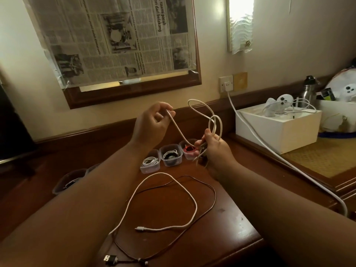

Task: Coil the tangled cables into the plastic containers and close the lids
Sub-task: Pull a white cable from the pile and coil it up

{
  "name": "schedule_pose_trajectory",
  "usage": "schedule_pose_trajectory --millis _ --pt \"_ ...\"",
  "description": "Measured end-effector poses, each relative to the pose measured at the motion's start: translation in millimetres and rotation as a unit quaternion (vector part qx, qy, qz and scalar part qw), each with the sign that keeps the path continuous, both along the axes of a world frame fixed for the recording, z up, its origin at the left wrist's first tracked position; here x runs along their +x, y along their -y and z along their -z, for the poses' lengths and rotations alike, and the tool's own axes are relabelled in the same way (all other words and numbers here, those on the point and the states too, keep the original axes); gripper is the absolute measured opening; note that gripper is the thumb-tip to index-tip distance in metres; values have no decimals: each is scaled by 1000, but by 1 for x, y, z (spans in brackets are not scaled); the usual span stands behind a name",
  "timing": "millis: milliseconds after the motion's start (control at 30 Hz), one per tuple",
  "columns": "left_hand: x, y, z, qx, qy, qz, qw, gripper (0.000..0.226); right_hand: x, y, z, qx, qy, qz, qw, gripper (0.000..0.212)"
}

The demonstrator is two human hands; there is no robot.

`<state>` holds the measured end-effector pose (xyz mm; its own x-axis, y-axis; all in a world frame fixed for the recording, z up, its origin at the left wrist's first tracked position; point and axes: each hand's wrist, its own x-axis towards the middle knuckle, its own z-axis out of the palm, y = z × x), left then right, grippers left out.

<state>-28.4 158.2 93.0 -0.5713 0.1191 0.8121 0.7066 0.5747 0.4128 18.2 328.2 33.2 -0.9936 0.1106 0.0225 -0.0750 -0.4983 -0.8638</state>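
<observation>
Three clear plastic containers stand in a row near the desk's (227, 218) back edge, all open: the left container (149, 163) holds a white coil, the middle container (171, 155) a black-and-white coil, and the right container (189, 150) something red, partly hidden behind your right hand. A darker container (70, 181) sits toward the desk's left edge; its contents cannot be made out. Two loose cables lie on the desk's front half, overlapping: a white cable (193, 199) and a thin dark cable (212, 191) whose USB plug reaches the front edge. A third, beige cable (178, 130) hangs in the air between your hands. Your left hand (152, 124) pinches its straight run with curled fingers. Your right hand (215, 149) grips its gathered loops above the containers. At right, a white box (279, 132) stands on the adjoining surface, with a white power cord (250, 130) draped past it.
</observation>
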Motion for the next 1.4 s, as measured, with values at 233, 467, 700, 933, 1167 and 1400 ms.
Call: schedule_pose_trajectory --millis 233,467,700,933,1167,1400 --pt "10 51 -5 -116 -125 -187 968 21 -6 -26 -29 -171 4 -36 985 35" --pt "35 114 0 -103 320 -229 914 44 1 -48 -46 -116 23 89 989 35" --pt "67 144 13 83 459 -234 853 60 22 -39 -27 253 -1 80 964 30" --pt "90 163 -4 330 441 -38 834 10 40 -30 -9 541 -13 -18 841 21" --pt "118 122 -34 398 393 123 820 21 93 -1 -13 638 50 -423 642 19" --pt "155 74 -47 340 411 209 820 24 131 38 -3 730 12 -532 429 59"
